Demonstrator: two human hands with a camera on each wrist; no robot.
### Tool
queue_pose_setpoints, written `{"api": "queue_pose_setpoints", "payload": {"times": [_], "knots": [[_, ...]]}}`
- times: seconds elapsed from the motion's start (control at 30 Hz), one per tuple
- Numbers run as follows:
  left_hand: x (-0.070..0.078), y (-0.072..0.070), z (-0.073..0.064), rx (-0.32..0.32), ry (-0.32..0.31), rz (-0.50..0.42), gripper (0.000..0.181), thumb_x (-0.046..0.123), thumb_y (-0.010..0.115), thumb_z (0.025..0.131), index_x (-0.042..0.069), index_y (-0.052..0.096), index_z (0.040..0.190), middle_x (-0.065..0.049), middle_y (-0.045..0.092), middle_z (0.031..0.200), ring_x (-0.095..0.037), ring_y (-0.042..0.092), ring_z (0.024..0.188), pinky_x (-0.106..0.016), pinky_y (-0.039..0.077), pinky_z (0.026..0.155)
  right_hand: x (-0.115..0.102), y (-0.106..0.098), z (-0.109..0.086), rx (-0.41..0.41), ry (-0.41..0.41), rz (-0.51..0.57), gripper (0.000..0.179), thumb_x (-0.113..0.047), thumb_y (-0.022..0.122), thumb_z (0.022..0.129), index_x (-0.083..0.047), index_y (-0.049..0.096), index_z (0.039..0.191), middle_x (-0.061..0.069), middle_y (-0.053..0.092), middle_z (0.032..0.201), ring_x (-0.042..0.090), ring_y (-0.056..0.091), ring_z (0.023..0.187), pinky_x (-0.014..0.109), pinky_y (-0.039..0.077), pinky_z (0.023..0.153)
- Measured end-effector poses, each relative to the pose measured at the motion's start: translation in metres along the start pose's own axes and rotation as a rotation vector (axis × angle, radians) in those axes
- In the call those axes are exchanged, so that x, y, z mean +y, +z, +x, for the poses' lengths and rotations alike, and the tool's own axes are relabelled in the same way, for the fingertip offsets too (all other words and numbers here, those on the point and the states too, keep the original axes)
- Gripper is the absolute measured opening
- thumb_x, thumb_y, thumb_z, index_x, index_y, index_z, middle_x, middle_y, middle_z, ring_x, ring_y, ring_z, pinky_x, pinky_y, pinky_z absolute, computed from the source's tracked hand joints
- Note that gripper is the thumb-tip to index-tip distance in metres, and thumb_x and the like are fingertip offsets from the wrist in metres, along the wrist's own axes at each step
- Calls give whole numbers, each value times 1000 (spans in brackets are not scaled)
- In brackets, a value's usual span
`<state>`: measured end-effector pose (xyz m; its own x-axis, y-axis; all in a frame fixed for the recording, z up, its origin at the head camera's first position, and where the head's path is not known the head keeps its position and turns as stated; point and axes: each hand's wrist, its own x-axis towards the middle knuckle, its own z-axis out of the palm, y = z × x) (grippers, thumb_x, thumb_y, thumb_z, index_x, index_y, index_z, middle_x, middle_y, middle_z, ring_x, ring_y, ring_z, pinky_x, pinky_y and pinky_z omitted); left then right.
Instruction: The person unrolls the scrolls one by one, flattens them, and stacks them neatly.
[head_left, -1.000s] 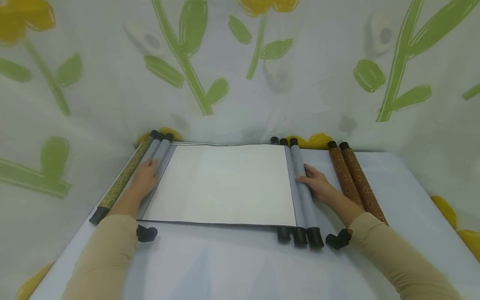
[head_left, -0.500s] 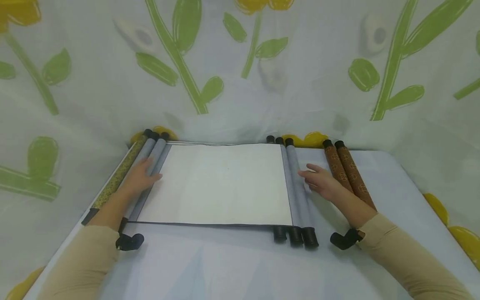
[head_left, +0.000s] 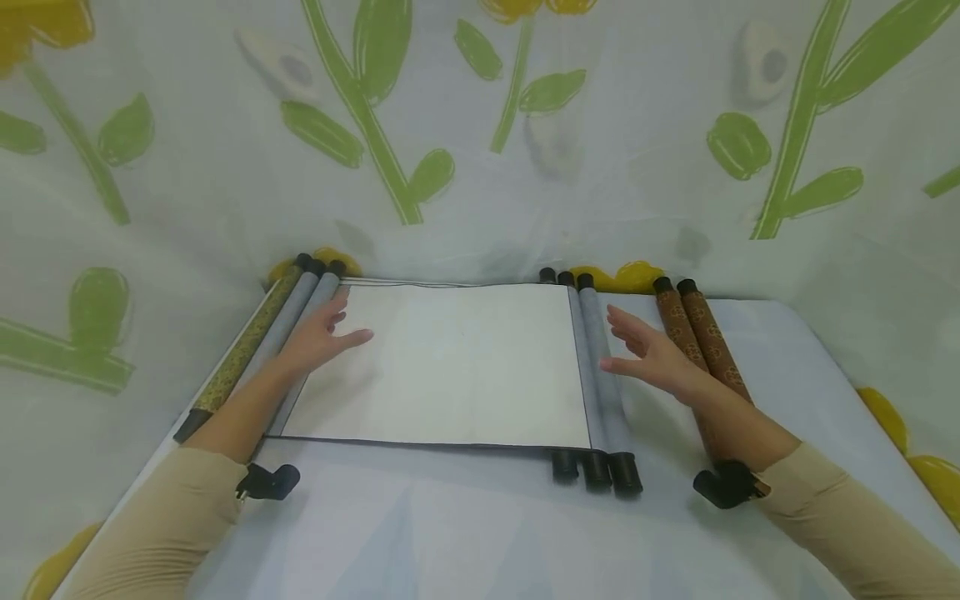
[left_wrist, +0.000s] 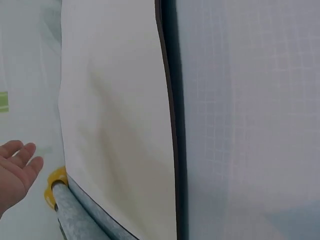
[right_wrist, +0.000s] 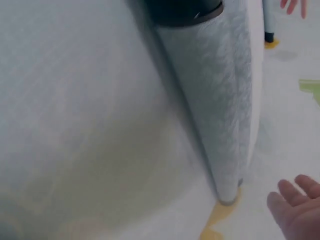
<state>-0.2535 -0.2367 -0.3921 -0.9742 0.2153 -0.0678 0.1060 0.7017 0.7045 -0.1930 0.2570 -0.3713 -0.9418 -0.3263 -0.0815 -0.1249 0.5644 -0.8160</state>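
An unrolled scroll with a blank white sheet lies on the table, over what seem to be other scrolls. On its right side is a grey roller with black end caps, seen close in the right wrist view as a grey cylinder. My left hand hovers over the sheet's left edge beside a grey roller, thumb out and fingers extended. My right hand hovers just right of the right roller with fingers spread. Neither hand holds anything. In the left wrist view only part of my left hand shows.
A yellow-green patterned roll lies along the left. Two brown patterned rolls, the nearer one partly behind my right forearm, lie on the right. A white cloth backdrop with printed plants rises behind the table.
Both hands have let go of the rollers and lifted. My left hand has shifted right over the sheet; my right hand has opened its fingers wider. The scroll stays in place.
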Motion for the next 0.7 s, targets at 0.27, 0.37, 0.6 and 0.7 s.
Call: {"api": "queue_pose_setpoints", "payload": {"times": [0.27, 0.37, 0.6, 0.7], "knots": [[19, 17, 1, -84, 15, -27, 102, 40, 70, 84, 23, -4, 153, -18, 11, 157, -39, 21, 141, -55, 26, 108, 5, -10, -13, 30, -44, -183, 94, -30, 74, 82, -21, 14, 153, 14, 19, 156, 43, 23, 138, 63, 28, 103], [25, 21, 2, -78, 40, -39, 102, 37, 71, 83, 24, -2, 153, -16, 12, 157, -36, 21, 141, -54, 26, 109, 8, -16, -18, 43, -35, -183, 95, -30, 75, 81, -20, 14, 153, 14, 18, 156, 43, 22, 138, 64, 27, 103], [32, 29, 6, -83, 58, -40, 102, 38, 72, 82, 28, -1, 153, -8, 10, 159, -33, 20, 142, -54, 25, 109, 17, -30, -26, 81, -19, -231, 96, -29, 75, 81, -19, 13, 153, 16, 16, 157, 45, 23, 137, 68, 22, 101], [36, 34, 8, -104, 68, -32, 102, 38, 73, 82, 28, -1, 153, -7, 9, 159, -33, 20, 142, -55, 24, 109, 20, -34, -28, 87, -30, -240, 96, -28, 75, 81, -15, 13, 153, 18, 16, 156, 46, 23, 137, 68, 23, 101]]}}
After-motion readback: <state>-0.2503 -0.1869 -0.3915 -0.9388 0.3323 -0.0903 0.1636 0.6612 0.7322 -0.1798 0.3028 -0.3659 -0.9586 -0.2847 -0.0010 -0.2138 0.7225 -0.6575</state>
